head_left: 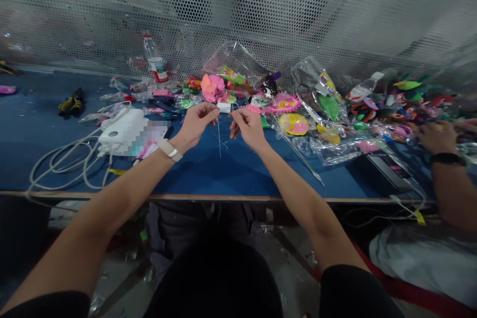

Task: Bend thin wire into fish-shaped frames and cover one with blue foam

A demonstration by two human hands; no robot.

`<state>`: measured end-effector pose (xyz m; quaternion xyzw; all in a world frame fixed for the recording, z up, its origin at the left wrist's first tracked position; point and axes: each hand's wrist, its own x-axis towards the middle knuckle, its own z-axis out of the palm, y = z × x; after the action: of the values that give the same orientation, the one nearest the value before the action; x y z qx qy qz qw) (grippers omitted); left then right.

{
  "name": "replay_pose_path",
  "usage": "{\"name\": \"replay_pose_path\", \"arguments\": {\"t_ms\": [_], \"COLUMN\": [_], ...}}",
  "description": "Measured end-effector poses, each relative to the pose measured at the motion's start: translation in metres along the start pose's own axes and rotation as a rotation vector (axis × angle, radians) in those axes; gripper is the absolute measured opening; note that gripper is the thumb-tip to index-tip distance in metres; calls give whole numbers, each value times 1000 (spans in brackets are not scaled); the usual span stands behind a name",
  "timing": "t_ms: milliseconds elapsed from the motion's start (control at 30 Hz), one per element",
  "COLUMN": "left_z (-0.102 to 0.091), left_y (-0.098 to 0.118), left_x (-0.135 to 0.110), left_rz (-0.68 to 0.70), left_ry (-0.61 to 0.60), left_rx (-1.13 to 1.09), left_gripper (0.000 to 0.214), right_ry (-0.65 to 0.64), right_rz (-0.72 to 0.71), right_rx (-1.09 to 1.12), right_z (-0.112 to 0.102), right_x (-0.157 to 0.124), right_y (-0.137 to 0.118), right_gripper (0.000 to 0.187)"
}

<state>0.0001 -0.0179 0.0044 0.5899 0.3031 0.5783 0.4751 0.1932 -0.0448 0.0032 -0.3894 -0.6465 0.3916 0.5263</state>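
Observation:
My left hand [197, 123], with a pale band on its wrist, pinches a thin white thread [219, 140] that hangs straight down from the fingertips. Close beside it, my right hand [249, 126] is closed in a pinch on what looks like another part of the thread, though the fingers partly hide it. Fine loose strands dangle between the two hands above the blue table [219, 179]. Just behind the fingertips lies a small white piece [224, 107]. A pink foam shape [212, 87] sits farther back.
Bagged colourful craft pieces line the back. A bottle [158, 65] stands at left, near pliers [71, 103] and a white device [121, 131] with cables. Long tweezers [305, 161] and a dark box [383, 174] lie right. A co-worker's hand [437, 137] is at far right.

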Motion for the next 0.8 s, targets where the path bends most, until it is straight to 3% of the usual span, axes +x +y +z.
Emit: {"name": "replay_pose_path", "arguments": {"t_ms": [267, 567, 800], "left_z": [0, -2, -1], "left_y": [1, 4, -1], "left_x": [0, 0, 2], "left_rz": [20, -61, 26], "left_ry": [11, 43, 81], "left_rx": [-28, -85, 17], "left_gripper": [33, 25, 27], "right_ry": [-11, -21, -24], "right_rz": [4, -33, -64], "right_rx": [-6, -59, -18], "right_z": [-1, 0, 1], "right_x": [0, -2, -3], "right_y": [-4, 1, 1], "right_gripper": [66, 59, 52]}}
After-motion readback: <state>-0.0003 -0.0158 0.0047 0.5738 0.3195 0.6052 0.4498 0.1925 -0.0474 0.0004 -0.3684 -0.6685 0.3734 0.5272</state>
